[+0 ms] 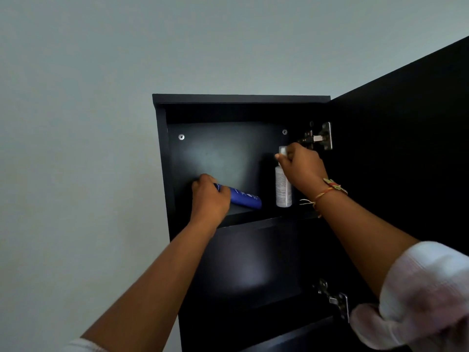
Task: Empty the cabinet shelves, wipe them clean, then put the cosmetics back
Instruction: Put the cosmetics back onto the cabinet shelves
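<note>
A black wall cabinet (162,153) hangs open in front of me. On its top shelf (253,219) lies a blue tube (245,198) on its side, and my left hand (209,196) grips the tube's left end. To the right stands a white spray bottle (283,189) with a silver cap, upright on the same shelf. My right hand (302,166) holds the bottle by its top, fingers curled round the cap. The shelf below (253,270) looks dark and bare.
The cabinet door (406,148) stands open on the right, held by two metal hinges (322,137). A pale wall (88,123) lies left of and above the cabinet. A thread bracelet (327,190) sits on my right wrist.
</note>
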Demonstrator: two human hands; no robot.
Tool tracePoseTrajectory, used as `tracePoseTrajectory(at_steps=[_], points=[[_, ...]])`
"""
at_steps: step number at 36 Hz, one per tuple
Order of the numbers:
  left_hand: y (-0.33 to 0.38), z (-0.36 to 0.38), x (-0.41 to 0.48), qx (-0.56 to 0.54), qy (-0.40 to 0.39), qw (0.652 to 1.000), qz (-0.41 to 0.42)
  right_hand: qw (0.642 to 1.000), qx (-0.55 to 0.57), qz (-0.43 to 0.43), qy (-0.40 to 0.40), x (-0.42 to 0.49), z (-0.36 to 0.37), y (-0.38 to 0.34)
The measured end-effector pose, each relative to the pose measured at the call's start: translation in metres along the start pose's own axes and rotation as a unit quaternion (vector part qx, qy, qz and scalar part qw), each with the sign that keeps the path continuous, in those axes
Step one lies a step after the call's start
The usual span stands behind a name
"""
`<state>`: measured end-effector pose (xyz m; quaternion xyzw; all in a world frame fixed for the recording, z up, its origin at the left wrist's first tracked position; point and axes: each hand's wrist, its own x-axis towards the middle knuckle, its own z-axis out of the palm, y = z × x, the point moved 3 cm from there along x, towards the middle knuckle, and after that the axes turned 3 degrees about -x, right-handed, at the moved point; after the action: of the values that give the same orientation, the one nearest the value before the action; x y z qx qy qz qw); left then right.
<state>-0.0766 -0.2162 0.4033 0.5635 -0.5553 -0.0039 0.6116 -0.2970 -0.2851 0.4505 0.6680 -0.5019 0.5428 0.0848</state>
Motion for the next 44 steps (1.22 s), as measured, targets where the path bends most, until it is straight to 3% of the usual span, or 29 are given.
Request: tracePoseTrajectory(at_steps=[12,20,36,44], points=[[-0.034,0.004,0.008,0.002,-0.094,0.992,-0.082,1.0,0.023,0.02,-0.007,0.005,0.024,0.012],[-0.026,0.014,0.01,0.082,-0.13,0.988,-0.022,0.997,0.059,0.031,-0.03,0.006,0.026,0.016],[-0.021,0.016,-0.003,0.161,-0.099,0.981,0.051,0.997,0.038,0.03,-0.054,-0.007,0.021,0.016],[-0.009,0.013,-0.021,0.17,-0.001,0.971,0.166,0.999,-0.029,-0.018,0.019,-0.027,0.006,-0.003]])
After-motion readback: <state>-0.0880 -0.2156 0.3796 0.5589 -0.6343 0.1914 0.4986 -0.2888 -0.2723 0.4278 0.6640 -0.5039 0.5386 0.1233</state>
